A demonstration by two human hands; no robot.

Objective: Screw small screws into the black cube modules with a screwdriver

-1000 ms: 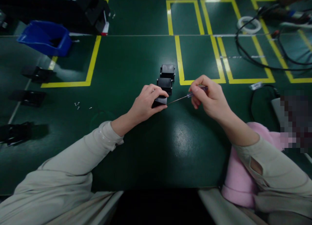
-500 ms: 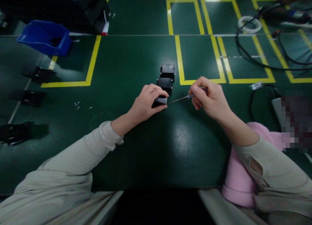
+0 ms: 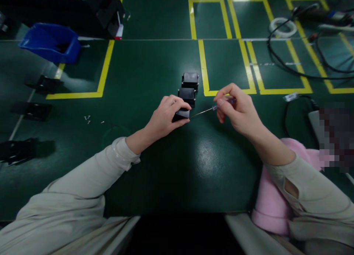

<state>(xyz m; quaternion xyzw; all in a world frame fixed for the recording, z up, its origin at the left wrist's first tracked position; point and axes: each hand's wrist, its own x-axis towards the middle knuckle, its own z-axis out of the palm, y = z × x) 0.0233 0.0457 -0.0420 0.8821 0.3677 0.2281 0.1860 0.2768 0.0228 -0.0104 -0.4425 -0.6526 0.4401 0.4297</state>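
Observation:
My left hand (image 3: pixel 165 118) is closed over a small black box-shaped part (image 3: pixel 181 115) that rests on the green table. My right hand (image 3: pixel 238 109) pinches the handle of a thin screwdriver (image 3: pixel 207 110) whose metal tip meets the right side of that part. Two more black parts (image 3: pixel 187 95) (image 3: pixel 190 80) stand in a row just behind the held one.
A blue bin (image 3: pixel 49 42) sits at the far left, with black clips (image 3: pixel 41 84) along the left edge. Tiny screws (image 3: pixel 87 118) lie left of my hands. Black cables (image 3: pixel 290 69) and a tape roll (image 3: pixel 282 27) are at the far right. A pink cloth (image 3: pixel 273 199) lies under my right arm.
My right fingers have shifted slightly on the screwdriver handle. My left hand and the black parts have stayed in place.

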